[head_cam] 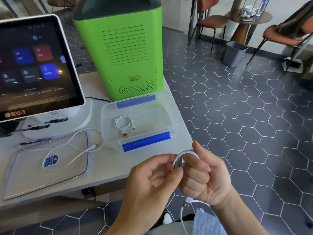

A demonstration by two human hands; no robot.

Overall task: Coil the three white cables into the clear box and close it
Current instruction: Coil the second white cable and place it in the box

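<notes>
From the head view, both hands work just off the near edge of the surface (108, 163). The right hand (205, 175) is curled closed around a small white coil (182, 157), and the left hand (152, 177) pinches the same coil with fingers (176, 172) pressed to it. A loose tail with its plug (186, 203) hangs below the right hand, so this cable looks partly wound.

The clear box (174, 123) stands open nearby, between the hands and a green machine (122, 53), with one coiled cable (123, 122) already lying inside. A third cable (74, 145) lies uncoiled across the clear lid (25, 180) to the left.

To finish this step well, the right hand should probably keep the loops pinned flat while the left feeds the tail round in loops of the same width. The last turn wants tucking so the coil does not spring open when dropped beside the first. Loops too wide could foul the rim; too tight could kink at the plug.
</notes>
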